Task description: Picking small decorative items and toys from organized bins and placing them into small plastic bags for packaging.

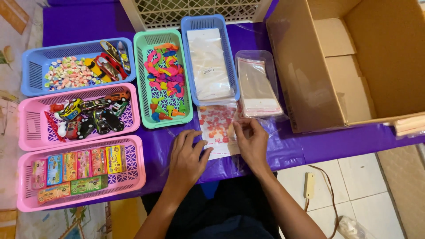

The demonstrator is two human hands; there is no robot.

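Cardboard box [349, 62], open and lying on its side, fills the 2 o'clock corner of the purple table cover [150, 152]. Next in size come the baskets: at 8 o'clock a pink basket [137, 177] of small colourful boxes in a row; above it, at 9 o'clock, another pink basket [26, 128] of toy cars; at 10 o'clock a blue basket [33, 71] with small pastel sweets and more cars. Near 12 o'clock a green basket [141, 84] holds bright balloons, and beside it a narrower blue basket [208, 22] carries a stack of clear plastic sleeves. Just to its right lies a clear tray of sealed bags [257, 86].

At the centre, just below the narrow blue basket, lies a clear bag printed with red and orange hearts [217, 128], flat on the cover, its lower part plain white. The left hand [188, 157] rests at its 8 o'clock edge, fingers spread apart and pressing flat on the cover and the bag's edge. The right hand [252, 141] sits at its 3 o'clock edge, thumb and fingers pinched together on that edge. Nothing lies over the bag but the fingertips.

A cream switch on a brown cord [309, 185] lies on the tiled floor at 5 o'clock.
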